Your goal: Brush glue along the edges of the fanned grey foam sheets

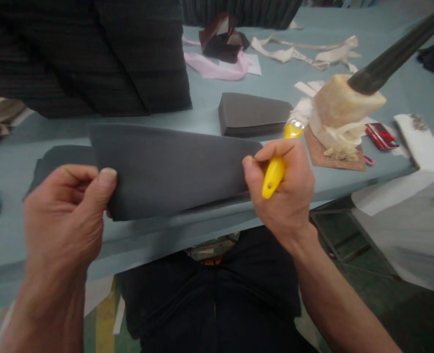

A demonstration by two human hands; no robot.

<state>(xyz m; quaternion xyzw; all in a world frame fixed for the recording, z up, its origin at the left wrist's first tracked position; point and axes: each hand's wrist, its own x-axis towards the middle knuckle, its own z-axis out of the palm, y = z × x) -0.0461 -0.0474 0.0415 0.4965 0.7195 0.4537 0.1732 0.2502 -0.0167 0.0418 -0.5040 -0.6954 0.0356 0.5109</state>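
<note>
My left hand (67,213) pinches the left edge of a dark grey cut piece of material (172,166), thumb on top, and holds it over the front edge of the blue-grey table (202,117). My right hand (281,184) is closed round the yellow handle of a brush (277,164) and also touches the right tip of the grey piece. The brush's pale bristles point away, towards a block wrapped in glue-stained cloth (344,110).
A stack of grey cut pieces (251,113) lies beyond the held piece. A large dark striped fabric (91,54) covers the back left. Pink and cream strips (217,68) lie at the back. A red object (381,136) and a white pad (419,142) sit on the right. A dark pole (400,49) rises from the block.
</note>
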